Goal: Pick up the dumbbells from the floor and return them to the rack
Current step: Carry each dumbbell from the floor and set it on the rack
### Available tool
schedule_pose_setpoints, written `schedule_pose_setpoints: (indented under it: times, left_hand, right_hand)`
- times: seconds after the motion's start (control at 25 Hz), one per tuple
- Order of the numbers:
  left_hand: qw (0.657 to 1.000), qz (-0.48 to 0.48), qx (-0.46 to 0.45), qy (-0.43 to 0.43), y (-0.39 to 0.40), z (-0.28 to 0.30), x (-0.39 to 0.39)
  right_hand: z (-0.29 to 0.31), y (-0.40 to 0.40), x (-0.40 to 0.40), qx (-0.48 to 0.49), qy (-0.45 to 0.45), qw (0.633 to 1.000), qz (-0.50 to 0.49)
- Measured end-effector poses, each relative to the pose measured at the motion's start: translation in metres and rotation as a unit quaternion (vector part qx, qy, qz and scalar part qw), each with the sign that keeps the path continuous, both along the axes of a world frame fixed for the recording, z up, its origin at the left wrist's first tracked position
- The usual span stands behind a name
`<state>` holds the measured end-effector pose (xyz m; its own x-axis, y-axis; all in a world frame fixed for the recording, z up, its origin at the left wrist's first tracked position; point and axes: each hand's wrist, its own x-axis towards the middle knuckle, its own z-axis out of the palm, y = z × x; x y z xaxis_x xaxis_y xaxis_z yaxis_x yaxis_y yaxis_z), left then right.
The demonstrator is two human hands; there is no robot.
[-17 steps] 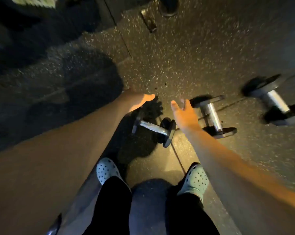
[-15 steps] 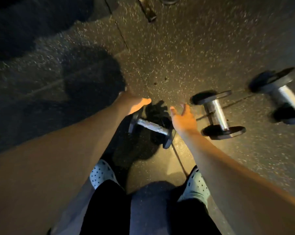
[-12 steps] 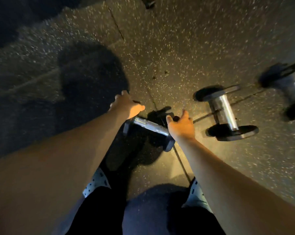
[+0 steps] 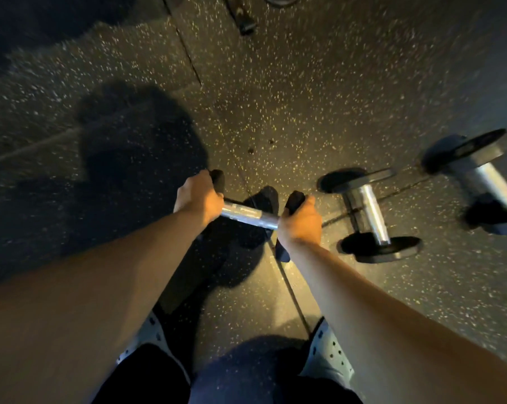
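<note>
A small dumbbell with a shiny steel handle and black end plates lies on the speckled rubber floor in front of my feet. My left hand is wrapped over its left end plate. My right hand grips its right end plate. Only the middle of the handle shows between them. To the right a larger dumbbell rests on the floor. A third dumbbell lies further right, near the frame edge. No rack is in view.
My two light perforated clogs stand on the floor below the hands. A dark metal foot of some equipment juts in at the top. Seams run across the rubber floor tiles. A heavy shadow covers the left.
Both hands dropped onto the small dumbbell and closed over its two end plates; earlier they hovered open above it. The view moved closer to the floor.
</note>
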<state>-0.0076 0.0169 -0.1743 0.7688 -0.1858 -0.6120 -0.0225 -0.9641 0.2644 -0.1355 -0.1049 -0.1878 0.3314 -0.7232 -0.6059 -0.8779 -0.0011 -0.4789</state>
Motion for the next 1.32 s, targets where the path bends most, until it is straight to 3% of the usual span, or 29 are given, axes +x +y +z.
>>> schedule_pose_setpoints:
  times: [0.2, 0.4, 0.6, 0.72, 0.92, 1.32]
  left_hand:
    - [0.992, 0.073, -0.089, -0.051, -0.012, 0.156, 0.041]
    - [0.962, 0.144, -0.184, -0.141, 0.002, 0.405, 0.058]
    - [0.891, 0.223, -0.293, -0.265, 0.039, 0.639, 0.059]
    - [0.851, 0.254, -0.327, -0.323, 0.064, 0.735, 0.059]
    - [0.780, 0.285, -0.369, -0.418, 0.124, 0.810, 0.063]
    - [0.709, 0.380, -0.373, -0.463, 0.309, 0.850, 0.155]
  right_hand:
    - [0.150, -0.022, 0.050, -0.060, -0.083, 0.994, 0.035]
    - [0.388, -0.012, 0.085, -0.111, -0.230, 0.964, 0.067]
    - [0.617, 0.015, 0.114, -0.144, -0.365, 0.916, 0.088]
    - [0.721, 0.035, 0.130, -0.146, -0.431, 0.883, 0.118]
    - [0.805, 0.085, 0.161, -0.147, -0.499, 0.835, 0.181]
    - [0.843, 0.278, 0.297, -0.114, -0.542, 0.790, 0.264]
